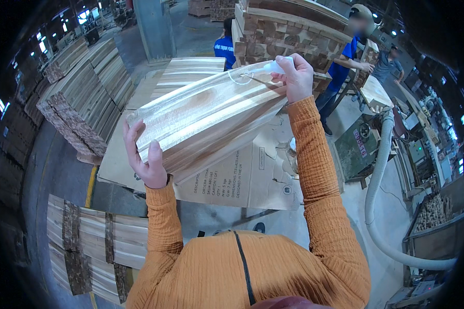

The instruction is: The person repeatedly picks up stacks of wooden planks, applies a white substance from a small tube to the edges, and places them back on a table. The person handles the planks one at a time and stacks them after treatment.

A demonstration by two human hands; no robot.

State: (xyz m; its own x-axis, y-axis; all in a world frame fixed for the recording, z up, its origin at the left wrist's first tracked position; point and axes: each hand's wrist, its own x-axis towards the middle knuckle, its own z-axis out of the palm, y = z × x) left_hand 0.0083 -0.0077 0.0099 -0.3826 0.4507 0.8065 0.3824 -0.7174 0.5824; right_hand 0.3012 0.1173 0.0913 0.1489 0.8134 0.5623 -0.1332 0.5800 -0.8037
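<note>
A light wooden board (206, 100) with brown streaks lies tilted in front of me, its right end farther away. At its left end, my left hand (147, 157) is closed on the edge, thumb on the near side and fingers at the far corner. My right hand (298, 80) is closed around a small whitish squeeze bottle (279, 66) at the board's far right end. The bottle's tip points left, over the board. Beside it, a thin white curved line (237, 80) and a dark mark show on the wood. Flattened cardboard (242, 177) spreads underneath.
More boards (191, 72) lie behind on the cardboard. Stacked boards (87, 92) stand left, with another pile (98, 237) at lower left. A tall timber stack (288, 41) rises behind, near several people. At right are a green machine (358, 149) and a pale hose (374, 206).
</note>
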